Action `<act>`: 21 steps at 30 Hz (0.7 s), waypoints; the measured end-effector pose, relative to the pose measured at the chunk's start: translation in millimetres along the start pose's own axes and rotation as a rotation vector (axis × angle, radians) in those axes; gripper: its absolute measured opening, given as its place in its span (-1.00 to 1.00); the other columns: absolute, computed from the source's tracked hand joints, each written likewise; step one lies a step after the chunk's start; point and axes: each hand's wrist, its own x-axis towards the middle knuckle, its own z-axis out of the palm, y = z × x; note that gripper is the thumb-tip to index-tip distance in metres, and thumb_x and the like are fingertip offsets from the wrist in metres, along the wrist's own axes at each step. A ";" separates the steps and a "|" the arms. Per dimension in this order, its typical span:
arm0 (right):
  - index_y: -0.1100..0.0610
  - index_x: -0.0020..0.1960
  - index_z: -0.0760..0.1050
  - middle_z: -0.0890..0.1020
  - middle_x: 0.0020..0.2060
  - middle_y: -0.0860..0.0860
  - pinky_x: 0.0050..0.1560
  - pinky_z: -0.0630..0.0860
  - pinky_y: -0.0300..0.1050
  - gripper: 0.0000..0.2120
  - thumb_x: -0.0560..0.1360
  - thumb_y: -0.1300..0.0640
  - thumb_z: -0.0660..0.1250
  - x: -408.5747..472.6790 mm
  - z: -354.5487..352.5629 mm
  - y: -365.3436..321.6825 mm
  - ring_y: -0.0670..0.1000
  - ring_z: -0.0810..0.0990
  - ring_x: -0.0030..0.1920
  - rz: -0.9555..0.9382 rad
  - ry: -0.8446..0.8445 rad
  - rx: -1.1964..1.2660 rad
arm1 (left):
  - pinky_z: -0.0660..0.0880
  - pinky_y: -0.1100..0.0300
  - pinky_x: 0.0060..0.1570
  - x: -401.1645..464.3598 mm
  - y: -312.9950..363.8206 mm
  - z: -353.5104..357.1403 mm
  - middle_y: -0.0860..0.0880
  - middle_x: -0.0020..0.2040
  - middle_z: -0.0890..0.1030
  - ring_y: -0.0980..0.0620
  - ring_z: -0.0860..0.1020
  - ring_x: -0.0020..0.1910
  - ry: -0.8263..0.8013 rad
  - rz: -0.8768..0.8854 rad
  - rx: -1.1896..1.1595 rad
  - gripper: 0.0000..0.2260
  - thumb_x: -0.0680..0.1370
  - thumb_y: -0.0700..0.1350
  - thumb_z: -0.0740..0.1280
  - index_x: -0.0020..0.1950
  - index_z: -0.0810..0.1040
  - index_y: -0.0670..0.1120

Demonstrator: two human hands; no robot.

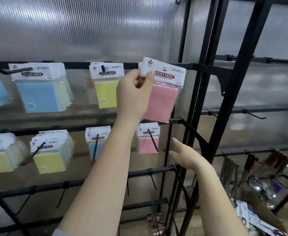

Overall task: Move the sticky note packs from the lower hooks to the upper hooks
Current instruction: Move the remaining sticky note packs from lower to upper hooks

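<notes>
One pink pack [163,92] is pinched at its header between the left hand's [134,92] curled fingers [148,77], raised to the upper rail, not yet hooked. Below those fingers, more pink packs [148,140] wait on a lower hook beside the slack, empty right hand [187,155]. Several lower hooks remain loaded.

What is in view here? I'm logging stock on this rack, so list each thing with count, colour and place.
pink pack: one bunch, held at upper rail, far right.
yellow pack: one visible, upper hook, centre.
blue packs: a bunch, upper hook, left.
lower pink packs: a few, lower hook, right.
lower blue packs: a few, lower hook, centre.
lower yellow packs: a bunch, lower hook, left.
black rack: one, right.
left hand: pinches the pink pack.
right hand: open, near lower pink packs.
</notes>
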 end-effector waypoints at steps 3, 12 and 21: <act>0.03 0.56 -0.07 0.22 0.50 0.05 0.41 0.19 -0.09 -0.41 0.63 0.08 0.13 13.2 -9.3 8.5 0.06 0.23 0.47 -0.033 -0.013 0.008 | 0.21 0.16 -0.41 3.0 -3.8 19.0 -0.10 -0.39 0.38 0.04 0.29 -0.38 0.022 0.012 -0.008 -0.62 0.57 -0.07 0.31 -0.26 0.37 -0.36; 0.06 0.56 -0.05 0.19 0.51 0.04 0.44 0.17 -0.08 -0.40 0.62 0.09 0.16 37.9 -14.3 15.8 0.04 0.20 0.49 -0.135 -0.079 -0.016 | 0.33 0.10 -0.49 4.4 -9.9 43.9 -0.04 -0.47 0.28 0.02 0.22 -0.43 0.179 0.040 0.050 -0.59 0.53 -0.04 0.33 -0.33 0.31 -0.31; 0.06 0.56 -0.06 0.19 0.51 0.04 0.42 0.18 -0.09 -0.40 0.62 0.06 0.15 48.1 -15.0 16.3 0.06 0.21 0.48 -0.199 -0.106 -0.040 | 0.12 0.29 -0.45 -0.4 -10.4 52.2 0.09 -0.51 0.23 0.12 0.17 -0.45 0.348 0.099 0.103 -0.63 0.51 -0.10 0.35 -0.40 0.24 -0.08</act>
